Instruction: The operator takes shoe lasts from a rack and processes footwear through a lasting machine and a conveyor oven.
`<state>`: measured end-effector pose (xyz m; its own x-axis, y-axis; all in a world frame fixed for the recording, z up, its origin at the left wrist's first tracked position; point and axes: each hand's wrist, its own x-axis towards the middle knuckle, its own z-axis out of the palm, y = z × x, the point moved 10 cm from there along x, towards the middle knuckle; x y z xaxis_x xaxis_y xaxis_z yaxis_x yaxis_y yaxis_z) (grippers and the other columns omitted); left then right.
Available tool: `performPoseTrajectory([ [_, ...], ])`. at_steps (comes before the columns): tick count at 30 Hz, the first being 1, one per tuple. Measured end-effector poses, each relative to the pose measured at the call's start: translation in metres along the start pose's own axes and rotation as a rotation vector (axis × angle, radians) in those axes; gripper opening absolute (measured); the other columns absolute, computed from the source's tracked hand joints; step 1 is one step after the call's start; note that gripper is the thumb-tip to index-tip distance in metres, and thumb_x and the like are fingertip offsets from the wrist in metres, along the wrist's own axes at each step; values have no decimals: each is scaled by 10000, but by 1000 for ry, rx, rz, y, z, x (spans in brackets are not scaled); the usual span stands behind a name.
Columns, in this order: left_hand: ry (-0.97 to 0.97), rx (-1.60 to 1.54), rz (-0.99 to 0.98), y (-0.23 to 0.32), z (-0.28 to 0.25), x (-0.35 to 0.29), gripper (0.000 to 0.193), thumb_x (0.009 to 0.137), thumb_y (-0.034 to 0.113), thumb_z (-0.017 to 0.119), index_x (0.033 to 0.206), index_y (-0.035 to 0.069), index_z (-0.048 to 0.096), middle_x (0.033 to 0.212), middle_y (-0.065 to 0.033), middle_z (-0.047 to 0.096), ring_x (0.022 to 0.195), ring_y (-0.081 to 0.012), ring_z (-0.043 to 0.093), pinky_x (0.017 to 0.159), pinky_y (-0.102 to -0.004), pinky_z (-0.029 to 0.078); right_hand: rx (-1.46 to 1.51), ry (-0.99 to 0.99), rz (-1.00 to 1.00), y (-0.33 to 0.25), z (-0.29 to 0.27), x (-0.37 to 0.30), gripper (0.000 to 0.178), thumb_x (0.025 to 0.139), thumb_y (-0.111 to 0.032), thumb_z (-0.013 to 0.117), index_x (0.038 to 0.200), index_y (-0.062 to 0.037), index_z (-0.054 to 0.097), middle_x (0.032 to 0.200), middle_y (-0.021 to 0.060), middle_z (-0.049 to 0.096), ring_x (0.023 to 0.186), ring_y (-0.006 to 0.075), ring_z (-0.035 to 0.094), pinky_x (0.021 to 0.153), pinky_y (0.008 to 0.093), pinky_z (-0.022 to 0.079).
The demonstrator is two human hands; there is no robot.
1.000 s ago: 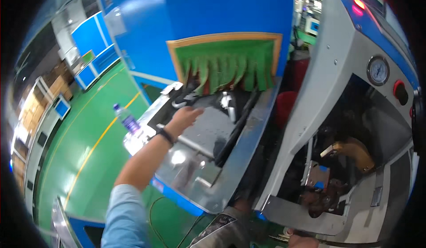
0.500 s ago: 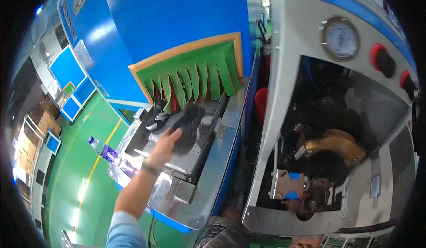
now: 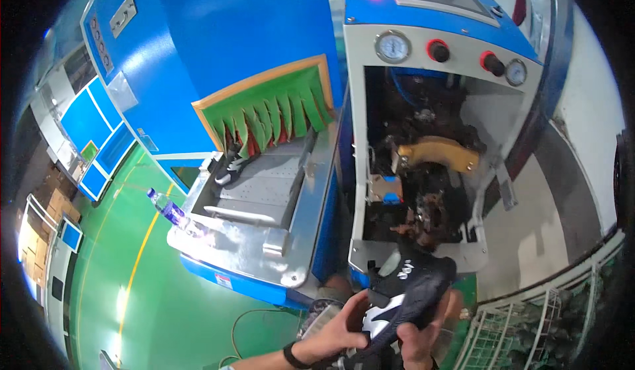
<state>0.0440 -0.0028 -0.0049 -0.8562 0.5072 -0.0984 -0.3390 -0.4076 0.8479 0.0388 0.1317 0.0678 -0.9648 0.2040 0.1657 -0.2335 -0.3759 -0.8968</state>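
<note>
A black shoe (image 3: 420,297) with a white patch on its side is held between my two hands, low in front of the grey machine. My left hand (image 3: 340,327) grips it from the left, thumb and fingers around its edge. My right hand (image 3: 426,337) holds its right side, the thumb pressed on the upper. Part of the shoe is hidden by my fingers. Another black and white shoe (image 3: 231,170) stands on the oven's conveyor (image 3: 261,178), partly behind the green strip curtain (image 3: 271,115).
The machine's opening holds a tan curved pad (image 3: 440,154) above metal clamps (image 3: 423,221). Gauges (image 3: 393,46) and red-ringed knobs (image 3: 438,50) sit over it. A purple-labelled bottle (image 3: 169,209) is at the conveyor's left corner. A white wire rack (image 3: 522,330) stands lower right.
My left hand has left the conveyor and come down to the right. The black shoe it reached is off the conveyor and in both hands. The view has swung right.
</note>
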Motion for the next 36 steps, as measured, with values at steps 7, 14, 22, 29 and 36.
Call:
performPoseTrajectory([
  [7, 152, 251, 42, -32, 22, 27, 685, 845, 301, 756, 1324, -77, 443, 1189, -127, 618, 1107, -176, 558, 985, -324, 443, -354, 6, -216, -7, -66, -34, 1394, 650, -425, 920, 1561, 14, -40, 1500, 200, 283, 1345, 312, 409, 1114, 430, 362],
  [14, 195, 1269, 253, -15, 38, 19, 275, 977, 244, 522, 862, 2, 586, 800, -208, 595, 770, -444, 606, 669, -508, 507, -830, -39, -170, -1, -76, -41, 1130, 682, -377, 824, 1544, 30, 219, 1397, 210, 453, 1250, 342, 494, 1123, 454, 350],
  [22, 201, 319, 237, 51, 31, 53, 346, 1049, 262, 491, 928, -49, 583, 781, -141, 606, 692, -208, 624, 642, -338, 494, 358, 36, 47, -58, -73, 63, 933, 693, -143, 720, 1530, -15, 328, 1417, 183, 515, 1278, 308, 542, 1098, 414, 427],
  [29, 123, 665, -180, -10, -16, 64, 393, 967, 360, 612, 851, -15, 629, 758, -223, 603, 665, -348, 602, 633, -405, 480, -757, -233, -63, -141, 12, 175, 890, 723, 13, 749, 1509, 69, 337, 1399, 192, 533, 1237, 226, 555, 1082, 344, 394],
  [36, -96, 707, -75, -41, -2, 72, 385, 971, 353, 586, 879, -10, 674, 799, -217, 654, 757, -407, 645, 671, -460, 509, -1558, -383, 177, -94, 42, 246, 914, 742, -351, 707, 1502, 18, 360, 1262, 323, 607, 1184, 369, 615, 1000, 353, 453],
])
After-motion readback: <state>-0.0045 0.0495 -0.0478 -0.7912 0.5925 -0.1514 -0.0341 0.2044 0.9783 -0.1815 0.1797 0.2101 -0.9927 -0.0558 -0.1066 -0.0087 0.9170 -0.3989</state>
